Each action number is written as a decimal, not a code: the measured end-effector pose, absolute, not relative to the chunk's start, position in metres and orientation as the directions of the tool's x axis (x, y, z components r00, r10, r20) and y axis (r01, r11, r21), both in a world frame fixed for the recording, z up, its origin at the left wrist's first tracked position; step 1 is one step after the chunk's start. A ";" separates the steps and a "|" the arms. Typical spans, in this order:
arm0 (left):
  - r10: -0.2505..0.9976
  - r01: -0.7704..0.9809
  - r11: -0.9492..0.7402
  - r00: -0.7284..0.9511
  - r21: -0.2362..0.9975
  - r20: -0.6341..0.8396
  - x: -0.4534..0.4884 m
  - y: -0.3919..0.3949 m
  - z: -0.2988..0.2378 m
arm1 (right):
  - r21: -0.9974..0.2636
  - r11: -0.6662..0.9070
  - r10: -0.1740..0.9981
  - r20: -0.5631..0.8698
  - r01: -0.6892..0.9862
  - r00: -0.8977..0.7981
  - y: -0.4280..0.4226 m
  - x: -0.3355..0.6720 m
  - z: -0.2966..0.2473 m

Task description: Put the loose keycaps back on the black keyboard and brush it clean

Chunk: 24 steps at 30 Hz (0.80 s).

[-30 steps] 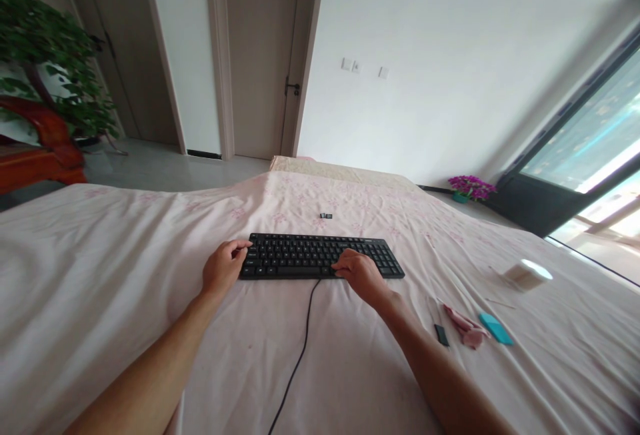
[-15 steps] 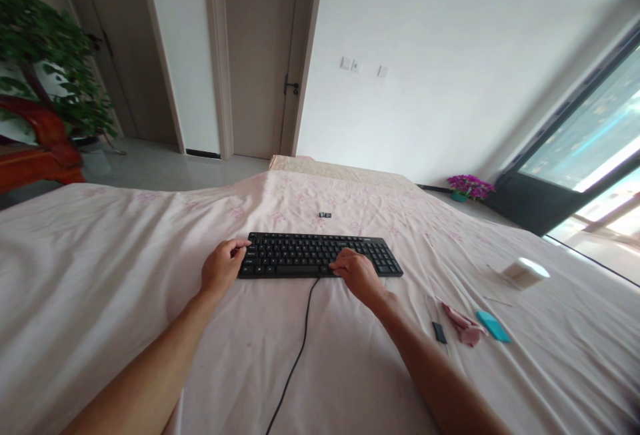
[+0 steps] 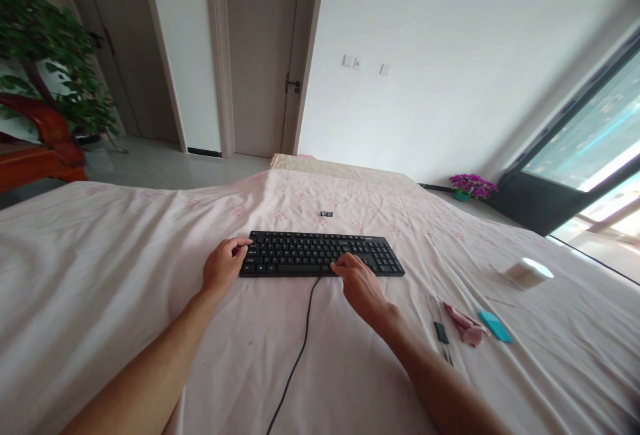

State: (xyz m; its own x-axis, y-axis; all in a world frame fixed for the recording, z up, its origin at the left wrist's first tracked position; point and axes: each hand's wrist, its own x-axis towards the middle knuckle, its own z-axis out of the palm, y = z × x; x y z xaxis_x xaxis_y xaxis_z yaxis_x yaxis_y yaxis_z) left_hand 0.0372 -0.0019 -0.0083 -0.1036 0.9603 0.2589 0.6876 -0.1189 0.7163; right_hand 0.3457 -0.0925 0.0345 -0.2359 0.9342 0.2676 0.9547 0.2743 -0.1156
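Observation:
A black keyboard [image 3: 320,253] lies on a pale pink sheet [image 3: 125,268], and its black cable [image 3: 295,361] runs toward me. At the keyboard's left end my left hand [image 3: 223,266] grips the edge, thumb on top and fingers curled beside it. My right hand [image 3: 359,282] rests at the keyboard's front edge right of centre, fingers bent down onto the lower keys. Two small dark keycaps [image 3: 327,213] lie on the sheet beyond the keyboard.
To my right on the sheet lie a small black piece [image 3: 441,332], a crumpled pink cloth [image 3: 465,327], a teal pad [image 3: 495,326] and a white cup-like container [image 3: 527,272]. Doors, a potted plant [image 3: 50,55] and red wooden furniture [image 3: 40,148] stand beyond the bed.
My right hand has drawn slightly back toward me along the keyboard's front edge. The left hand and the keyboard stay where they were.

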 end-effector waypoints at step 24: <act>0.964 0.652 -0.126 -0.096 0.748 0.247 0.038 0.004 -0.013 | -0.159 0.051 0.957 0.290 0.986 -0.003 0.066 0.382 0.045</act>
